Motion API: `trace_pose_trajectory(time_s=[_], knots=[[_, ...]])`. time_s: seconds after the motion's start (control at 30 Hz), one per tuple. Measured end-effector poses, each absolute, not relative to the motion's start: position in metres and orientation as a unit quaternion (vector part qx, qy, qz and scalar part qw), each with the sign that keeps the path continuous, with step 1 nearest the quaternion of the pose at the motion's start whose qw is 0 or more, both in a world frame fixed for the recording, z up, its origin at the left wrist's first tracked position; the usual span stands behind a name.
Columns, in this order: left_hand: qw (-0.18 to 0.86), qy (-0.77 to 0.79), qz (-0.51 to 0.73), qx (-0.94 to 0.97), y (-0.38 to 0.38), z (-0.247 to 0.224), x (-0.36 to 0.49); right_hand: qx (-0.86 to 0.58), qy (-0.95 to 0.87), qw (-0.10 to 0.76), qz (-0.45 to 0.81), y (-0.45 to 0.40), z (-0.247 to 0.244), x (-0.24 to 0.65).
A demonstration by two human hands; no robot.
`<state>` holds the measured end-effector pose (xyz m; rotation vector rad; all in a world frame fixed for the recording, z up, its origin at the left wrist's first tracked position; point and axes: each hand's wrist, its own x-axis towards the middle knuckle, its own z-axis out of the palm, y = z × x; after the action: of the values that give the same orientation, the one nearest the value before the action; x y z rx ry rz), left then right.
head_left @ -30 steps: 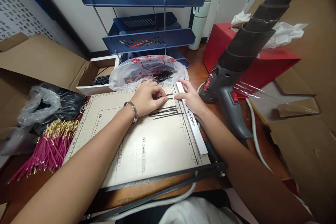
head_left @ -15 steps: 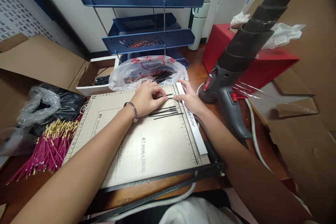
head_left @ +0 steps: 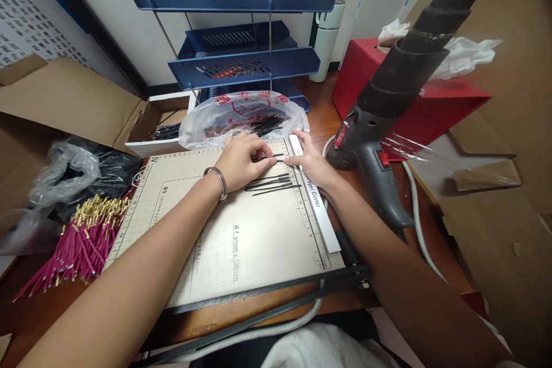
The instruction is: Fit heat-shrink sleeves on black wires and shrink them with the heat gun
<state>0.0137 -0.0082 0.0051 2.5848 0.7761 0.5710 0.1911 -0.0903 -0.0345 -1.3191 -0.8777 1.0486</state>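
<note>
My left hand (head_left: pixel 245 162), with a bracelet at the wrist, pinches a thin black cord (head_left: pixel 279 158) over the upper part of a cream paper cutter board (head_left: pixel 267 241). The thumb of my right hand (head_left: pixel 311 162) touches the cord's right end, and its other fingers spread over the white guide strip (head_left: pixel 319 207) marked "Paper Cutter". Several black cords (head_left: pixel 271 184) lie side by side on the board just below my hands, their right ends near the strip.
A heat gun (head_left: pixel 379 121) stands at the right before a red box (head_left: pixel 357 69). Behind the board are a plastic bag (head_left: pixel 202 126) of black cords and blue trays (head_left: pixel 241 63). Magenta cords (head_left: pixel 81 247) with gold ends lie left, near a cardboard box (head_left: pixel 73 98).
</note>
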Motion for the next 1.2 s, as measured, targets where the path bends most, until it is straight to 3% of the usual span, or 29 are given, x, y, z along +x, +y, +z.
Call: trace_pose_trajectory(time_s=[1.2], knots=[[0.156, 0.284, 0.198, 0.925, -0.0107, 0.0118, 0.0079, -0.565, -0.382, 0.582, 0.442, -0.0901, -0.0373, 0.1931]])
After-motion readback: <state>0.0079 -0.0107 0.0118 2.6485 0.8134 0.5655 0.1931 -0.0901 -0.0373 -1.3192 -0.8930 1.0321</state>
